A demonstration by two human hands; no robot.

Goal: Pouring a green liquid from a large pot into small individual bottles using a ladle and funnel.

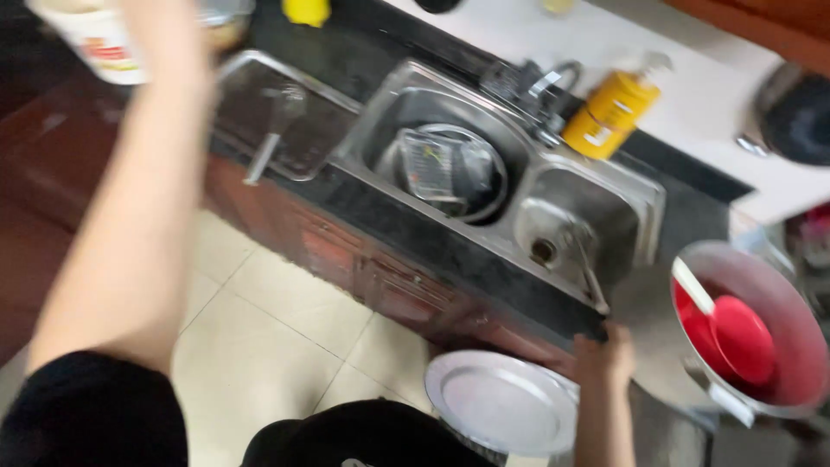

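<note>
Near: right hand [605, 353] clenched on the dark bench [450, 251] edge, just above a round silver lid [501, 402] and beside a metal pot [782, 294] holding a red ladle [739, 333]. Mid: double sink [644, 207] set in the bench, a pan [450, 169] in its bigger basin, tap [553, 82] and yellow bottle [609, 112] behind. Far: left hand [169, 26] raised at the frame top, blurred, touching a white tub [95, 39]; cannot tell whether it grips or not
</note>
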